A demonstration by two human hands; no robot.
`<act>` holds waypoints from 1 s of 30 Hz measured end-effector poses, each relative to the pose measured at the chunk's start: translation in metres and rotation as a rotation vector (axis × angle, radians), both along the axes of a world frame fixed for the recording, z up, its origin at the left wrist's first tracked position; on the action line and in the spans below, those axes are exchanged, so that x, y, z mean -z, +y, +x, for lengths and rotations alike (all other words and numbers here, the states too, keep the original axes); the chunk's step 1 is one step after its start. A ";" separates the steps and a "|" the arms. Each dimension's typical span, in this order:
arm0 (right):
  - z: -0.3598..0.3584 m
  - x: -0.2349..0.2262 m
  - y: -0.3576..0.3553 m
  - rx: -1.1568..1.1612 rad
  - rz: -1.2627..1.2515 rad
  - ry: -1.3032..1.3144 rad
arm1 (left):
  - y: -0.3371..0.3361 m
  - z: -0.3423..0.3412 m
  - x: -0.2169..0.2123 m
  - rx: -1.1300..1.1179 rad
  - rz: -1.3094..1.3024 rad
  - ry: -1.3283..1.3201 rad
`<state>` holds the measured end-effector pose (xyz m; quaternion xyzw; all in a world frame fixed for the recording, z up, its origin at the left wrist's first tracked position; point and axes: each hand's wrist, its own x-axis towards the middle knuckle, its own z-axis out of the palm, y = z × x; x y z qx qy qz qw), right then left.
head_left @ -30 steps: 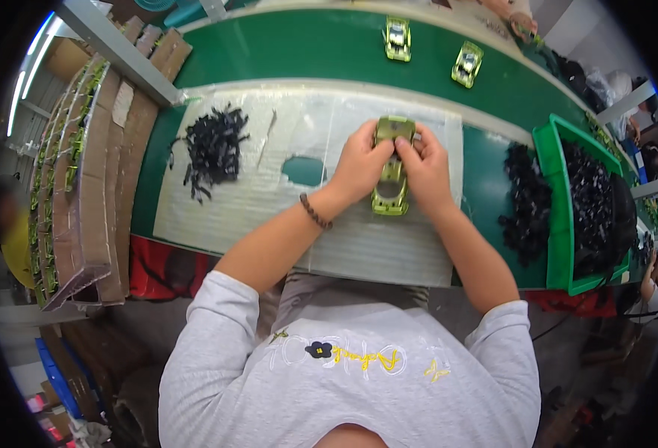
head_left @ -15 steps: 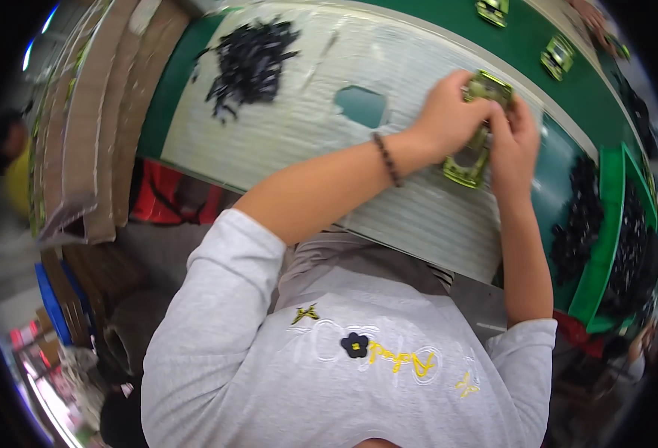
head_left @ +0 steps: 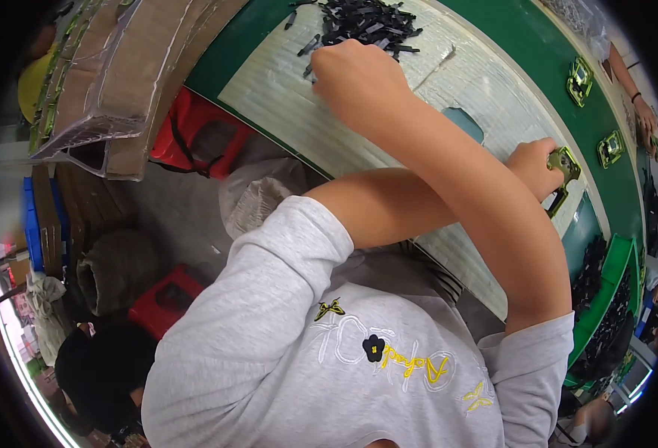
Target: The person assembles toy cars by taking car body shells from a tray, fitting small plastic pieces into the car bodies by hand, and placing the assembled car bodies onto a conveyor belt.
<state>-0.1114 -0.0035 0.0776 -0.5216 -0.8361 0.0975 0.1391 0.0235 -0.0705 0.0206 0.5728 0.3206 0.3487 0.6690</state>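
Observation:
At the right of the work board (head_left: 486,209), my left hand (head_left: 536,168) is closed around a shiny green toy car body (head_left: 566,168), whose far end and side stick out past the fingers. My right arm crosses over the left one. At the upper left, my right hand (head_left: 362,73) is curled, back upward, at the near edge of a heap of small black strips (head_left: 370,26). Its fingertips are mostly hidden, so whatever they pinch cannot be made out.
Two green car bodies, one (head_left: 580,81) beyond the other (head_left: 610,149), lie on the green surface past the board. A green bin (head_left: 605,299) of black parts stands right. Cardboard boxes (head_left: 131,75) rise left, above a red stool (head_left: 198,142). Another person's hand (head_left: 645,116) shows far right.
My right hand has let go of the car body and crossed over my left arm to the black strips. My left hand still holds the car body. The whole view has shifted.

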 end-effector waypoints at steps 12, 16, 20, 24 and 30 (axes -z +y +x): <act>0.024 0.017 -0.011 0.125 0.139 0.080 | 0.002 -0.005 0.000 0.026 0.038 -0.012; 0.093 -0.022 -0.058 0.238 0.283 0.431 | 0.004 0.000 0.015 0.072 0.176 -0.021; 0.204 -0.033 -0.104 0.470 0.403 0.452 | 0.008 0.000 0.010 0.143 0.126 0.124; 0.257 -0.021 -0.135 0.566 0.280 0.219 | 0.008 0.001 0.004 0.173 0.113 0.068; 0.259 -0.001 -0.132 0.508 0.448 -0.068 | 0.008 -0.001 0.003 0.195 0.091 0.115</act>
